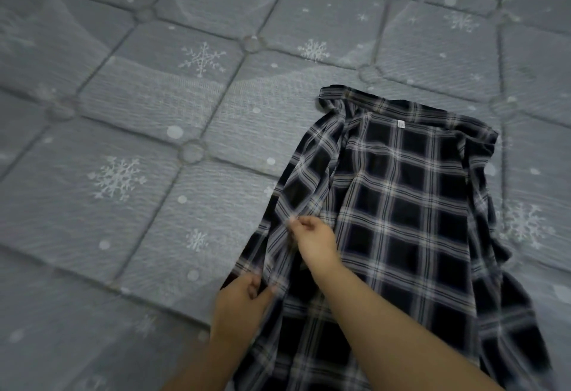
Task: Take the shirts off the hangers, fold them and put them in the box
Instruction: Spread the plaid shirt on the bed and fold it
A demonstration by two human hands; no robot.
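Plaid shirt (401,205): dark check with pale stripes, lying opened out on the mattress (154,112), collar (386,106) pointing toward the far edge, hem running off the near edge of view. It occupies the near right part of the mattress; no hanger in it and no box visible from this view. A small white label shows just below the collar, so the inside of the back panel faces up. The left front panel is bunched and creased along its length; the right side is rumpled and partly tucked under itself. Judgement on handling: thin woven cloth, light, entirely limp, no stiffness except a little at the collar and placket; it will sag and wrinkle wherever unsupported, so it wants two spaced holds on an edge rather than one. Not fragile, not slippery against the quilted fabric. Left hand (244,294) pinches the edge of the left front panel low down, thumb and fingers closed on the cloth. Right hand (312,233), arm crossing over the shirt, pinches the same panel edge higher up. Frame is motion-blurred, so finger detail is soft. Mattress is grey, quilted, with a snowflake print.
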